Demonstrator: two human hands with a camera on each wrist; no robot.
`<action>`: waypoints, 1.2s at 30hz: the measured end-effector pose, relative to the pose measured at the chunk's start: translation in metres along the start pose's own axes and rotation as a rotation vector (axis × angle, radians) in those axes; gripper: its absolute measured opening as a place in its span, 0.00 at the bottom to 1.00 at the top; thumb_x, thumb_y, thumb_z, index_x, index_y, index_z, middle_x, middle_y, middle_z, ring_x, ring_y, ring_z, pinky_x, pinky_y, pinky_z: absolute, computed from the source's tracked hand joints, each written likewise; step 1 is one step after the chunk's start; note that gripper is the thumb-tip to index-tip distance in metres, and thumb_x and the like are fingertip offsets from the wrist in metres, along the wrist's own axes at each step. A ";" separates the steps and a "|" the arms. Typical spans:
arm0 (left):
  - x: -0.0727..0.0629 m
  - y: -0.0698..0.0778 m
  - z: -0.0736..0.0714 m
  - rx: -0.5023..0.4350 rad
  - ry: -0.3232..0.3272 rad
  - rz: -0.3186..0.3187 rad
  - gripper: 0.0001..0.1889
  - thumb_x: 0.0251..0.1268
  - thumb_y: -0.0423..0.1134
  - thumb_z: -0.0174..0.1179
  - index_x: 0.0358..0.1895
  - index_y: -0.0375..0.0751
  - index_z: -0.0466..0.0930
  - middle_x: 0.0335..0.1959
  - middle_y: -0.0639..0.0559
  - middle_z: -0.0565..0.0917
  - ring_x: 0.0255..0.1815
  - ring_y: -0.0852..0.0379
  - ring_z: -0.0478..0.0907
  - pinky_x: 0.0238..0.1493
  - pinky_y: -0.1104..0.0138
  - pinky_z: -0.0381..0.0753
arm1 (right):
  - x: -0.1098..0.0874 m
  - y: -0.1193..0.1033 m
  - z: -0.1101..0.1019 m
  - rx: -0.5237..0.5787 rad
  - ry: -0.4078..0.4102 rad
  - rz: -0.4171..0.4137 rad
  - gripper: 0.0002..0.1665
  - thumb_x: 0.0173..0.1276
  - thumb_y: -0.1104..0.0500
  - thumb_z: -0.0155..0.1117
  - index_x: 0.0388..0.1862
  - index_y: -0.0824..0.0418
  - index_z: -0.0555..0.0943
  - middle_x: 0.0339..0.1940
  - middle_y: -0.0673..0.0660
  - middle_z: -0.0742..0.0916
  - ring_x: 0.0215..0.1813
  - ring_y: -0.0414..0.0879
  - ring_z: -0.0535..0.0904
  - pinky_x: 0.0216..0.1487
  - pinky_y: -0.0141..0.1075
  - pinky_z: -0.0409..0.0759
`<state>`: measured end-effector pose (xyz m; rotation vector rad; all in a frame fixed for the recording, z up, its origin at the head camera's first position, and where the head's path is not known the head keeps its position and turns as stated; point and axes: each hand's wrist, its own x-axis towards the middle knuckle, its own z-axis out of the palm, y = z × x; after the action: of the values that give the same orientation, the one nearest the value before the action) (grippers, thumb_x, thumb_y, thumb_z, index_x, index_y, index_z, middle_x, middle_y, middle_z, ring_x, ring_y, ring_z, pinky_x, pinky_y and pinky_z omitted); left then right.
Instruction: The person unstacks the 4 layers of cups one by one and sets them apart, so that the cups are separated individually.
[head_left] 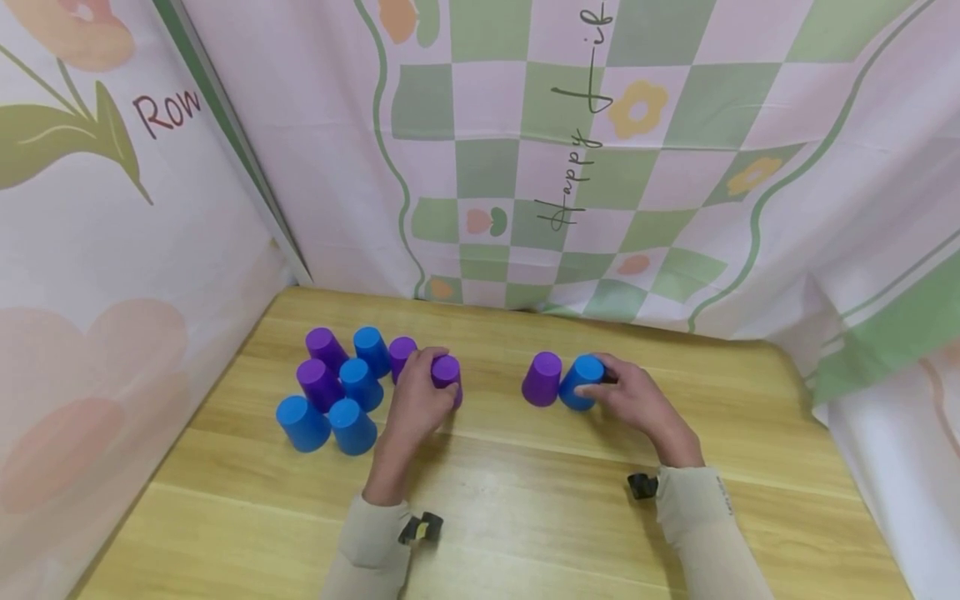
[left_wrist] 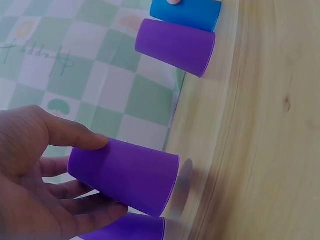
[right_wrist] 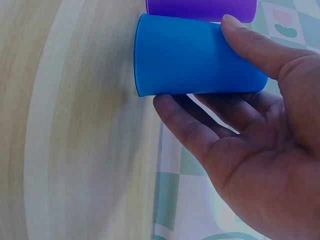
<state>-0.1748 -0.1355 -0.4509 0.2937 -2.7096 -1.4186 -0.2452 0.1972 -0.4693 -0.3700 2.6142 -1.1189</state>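
My left hand (head_left: pixel 422 398) grips an upside-down purple cup (left_wrist: pixel 127 175) between thumb and fingers. In the left wrist view this cup's rim is slightly off the wooden table, with a shadow beside it. Another purple cup (head_left: pixel 402 353) stands just behind that hand, partly hidden by it. On the right, my right hand (head_left: pixel 637 402) holds an upside-down blue cup (right_wrist: pixel 195 57), thumb on one side and fingers on the other. Close against the blue cup's left side stands a purple cup (head_left: pixel 542 380), which neither hand touches.
Several upside-down blue and purple cups stand in a cluster at the left, among them a blue cup (head_left: pixel 303 423) and a purple cup (head_left: pixel 320 385). The wooden table (head_left: pixel 525 517) meets a patterned curtain (head_left: pixel 555 167) at its back edge. Another printed cloth (head_left: pixel 112 292) hangs along the left.
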 end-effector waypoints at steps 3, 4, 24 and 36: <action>0.000 -0.001 -0.002 -0.003 0.002 -0.002 0.31 0.64 0.29 0.70 0.71 0.40 0.73 0.67 0.38 0.77 0.69 0.37 0.76 0.70 0.41 0.78 | 0.000 0.000 0.000 -0.001 -0.003 0.001 0.36 0.76 0.43 0.68 0.76 0.56 0.73 0.68 0.66 0.82 0.65 0.63 0.79 0.65 0.63 0.80; 0.001 -0.001 -0.003 -0.003 0.001 -0.004 0.31 0.64 0.29 0.70 0.71 0.40 0.73 0.66 0.38 0.77 0.69 0.37 0.76 0.70 0.41 0.78 | 0.000 0.000 0.000 -0.002 -0.003 0.002 0.36 0.76 0.43 0.68 0.76 0.56 0.73 0.68 0.66 0.82 0.65 0.63 0.79 0.65 0.62 0.80; 0.000 -0.006 -0.015 0.005 0.006 -0.023 0.29 0.64 0.29 0.69 0.69 0.36 0.73 0.67 0.36 0.76 0.69 0.36 0.76 0.68 0.41 0.79 | 0.001 0.000 0.000 0.002 -0.001 -0.007 0.34 0.76 0.44 0.67 0.75 0.57 0.74 0.67 0.65 0.83 0.64 0.62 0.79 0.64 0.62 0.81; -0.001 -0.009 -0.019 0.034 0.003 -0.062 0.29 0.62 0.29 0.68 0.68 0.35 0.73 0.66 0.36 0.77 0.68 0.36 0.76 0.69 0.41 0.79 | 0.001 0.001 0.000 -0.005 0.005 -0.016 0.32 0.76 0.45 0.68 0.73 0.56 0.75 0.65 0.64 0.84 0.64 0.61 0.79 0.65 0.62 0.80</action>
<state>-0.1699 -0.1558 -0.4477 0.3843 -2.7470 -1.3875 -0.2464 0.1972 -0.4699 -0.3904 2.6237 -1.1203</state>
